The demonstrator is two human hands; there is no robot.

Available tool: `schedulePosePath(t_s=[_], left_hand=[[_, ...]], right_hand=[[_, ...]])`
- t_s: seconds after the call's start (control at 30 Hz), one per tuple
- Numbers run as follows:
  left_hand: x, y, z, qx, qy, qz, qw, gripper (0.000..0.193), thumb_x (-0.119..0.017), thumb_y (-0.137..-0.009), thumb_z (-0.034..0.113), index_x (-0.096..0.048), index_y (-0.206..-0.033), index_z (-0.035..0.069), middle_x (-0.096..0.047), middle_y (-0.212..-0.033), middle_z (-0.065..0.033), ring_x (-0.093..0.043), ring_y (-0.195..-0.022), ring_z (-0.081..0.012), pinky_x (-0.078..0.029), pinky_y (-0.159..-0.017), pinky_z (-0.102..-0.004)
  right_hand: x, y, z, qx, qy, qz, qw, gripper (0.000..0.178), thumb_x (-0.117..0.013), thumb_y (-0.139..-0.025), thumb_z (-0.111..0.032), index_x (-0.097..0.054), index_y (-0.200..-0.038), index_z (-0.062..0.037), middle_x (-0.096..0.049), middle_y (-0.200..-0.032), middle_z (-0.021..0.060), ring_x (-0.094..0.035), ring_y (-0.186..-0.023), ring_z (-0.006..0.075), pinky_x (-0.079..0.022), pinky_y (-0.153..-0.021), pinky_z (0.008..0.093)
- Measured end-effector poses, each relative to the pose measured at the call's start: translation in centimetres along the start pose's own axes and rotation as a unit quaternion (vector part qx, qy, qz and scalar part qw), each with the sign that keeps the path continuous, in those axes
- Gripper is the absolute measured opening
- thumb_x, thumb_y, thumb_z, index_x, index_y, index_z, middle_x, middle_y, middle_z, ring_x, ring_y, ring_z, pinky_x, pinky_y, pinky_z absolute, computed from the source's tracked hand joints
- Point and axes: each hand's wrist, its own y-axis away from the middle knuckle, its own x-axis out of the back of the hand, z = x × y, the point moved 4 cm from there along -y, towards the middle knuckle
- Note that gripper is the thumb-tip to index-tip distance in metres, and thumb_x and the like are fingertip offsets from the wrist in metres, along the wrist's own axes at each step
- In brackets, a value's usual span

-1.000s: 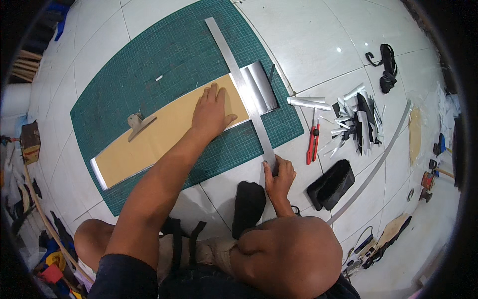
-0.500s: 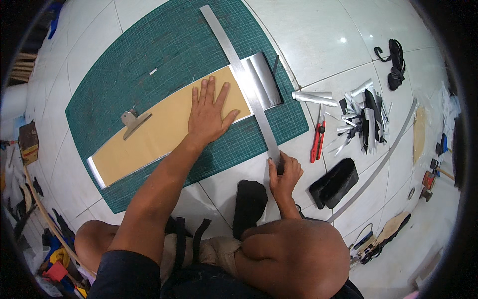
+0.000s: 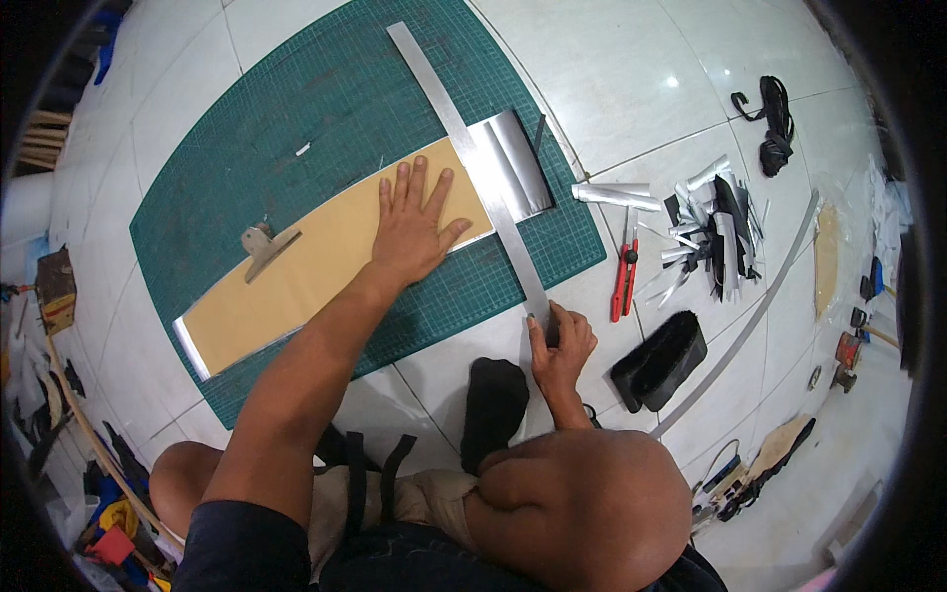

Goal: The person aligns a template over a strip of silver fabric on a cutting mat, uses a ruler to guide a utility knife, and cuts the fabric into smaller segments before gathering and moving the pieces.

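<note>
On a green cutting mat (image 3: 326, 89) lies a long tan board (image 3: 306, 261) over a silver sheet (image 3: 521, 163), whose edges show around it. My left hand (image 3: 412, 227) presses flat on the board near its right end, fingers spread. A metal ruler (image 3: 434, 87) crosses the silver sheet beside the board's right end. My right hand (image 3: 562, 345) grips the ruler's near end, thumb and fingers closed on it. A metal clip (image 3: 266, 247) sits at the board's far edge.
Right of the mat lie a red utility knife (image 3: 625, 281), a silver roll (image 3: 617, 195), a heap of silver and black scraps (image 3: 720, 232), a black brush-like block (image 3: 659, 363), a black cord bundle (image 3: 777, 128) and a long metal strip (image 3: 755, 321). My black-socked foot (image 3: 495, 405) rests near the mat.
The ruler has shifted slightly toward me and to the left, its near end still in my right hand. My left hand stays pressed on the board.
</note>
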Motion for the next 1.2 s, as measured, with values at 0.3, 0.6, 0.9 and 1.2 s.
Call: schedulePosePath(t_s=[0.3, 0.6, 0.9, 1.2], left_hand=[[3.5, -2.2, 1.5, 0.016, 0.006, -0.064, 0.998, 0.079, -0.07, -0.083, 0.05, -0.042, -0.142, 0.006, -0.025, -0.156, -0.0203, -0.019, -0.146, -0.0428, -0.024, -0.112, -0.0641], [4.1, -3.4, 2.4, 0.086, 0.054, -0.074, 0.992, 0.088, -0.077, -0.077, 0.045, -0.035, -0.144, 0.005, -0.031, -0.154, -0.0158, -0.025, -0.144, -0.0363, -0.028, -0.112, -0.0619], [4.1, -4.0, 2.5, 0.09, 0.061, -0.073, 0.991, 0.107, -0.081, -0.07, 0.052, -0.026, -0.151, 0.006, -0.031, -0.151, -0.0172, -0.029, -0.141, -0.0368, -0.032, -0.111, -0.0592], [4.5, -4.8, 3.3, 0.125, 0.039, -0.115, 0.985, 0.115, -0.084, -0.063, 0.056, -0.026, -0.152, 0.013, -0.03, -0.149, -0.0146, -0.027, -0.14, -0.0382, -0.034, -0.106, -0.066]], right_hand=[[-0.1, 0.4, -0.1, -0.014, 0.003, -0.004, 1.0, 0.043, -0.074, -0.084, -0.028, -0.064, -0.118, -0.0054, -0.058, -0.102, 0.011, -0.054, -0.099, 0.0263, -0.033, -0.089, 0.0405], [-0.1, 0.5, 0.0, 0.001, 0.008, 0.003, 1.0, 0.043, -0.075, -0.083, -0.027, -0.064, -0.12, -0.0081, -0.058, -0.102, 0.0096, -0.054, -0.096, 0.0264, -0.033, -0.088, 0.0419], [-0.1, 0.4, -0.1, -0.003, 0.001, -0.007, 1.0, 0.042, -0.075, -0.083, -0.026, -0.064, -0.119, -0.0079, -0.057, -0.102, 0.0092, -0.053, -0.096, 0.0251, -0.033, -0.086, 0.0411], [0.0, 0.5, 0.0, 0.007, 0.011, 0.009, 1.0, 0.044, -0.077, -0.081, -0.026, -0.065, -0.119, -0.0077, -0.057, -0.101, 0.0091, -0.054, -0.093, 0.0251, -0.033, -0.085, 0.041]])
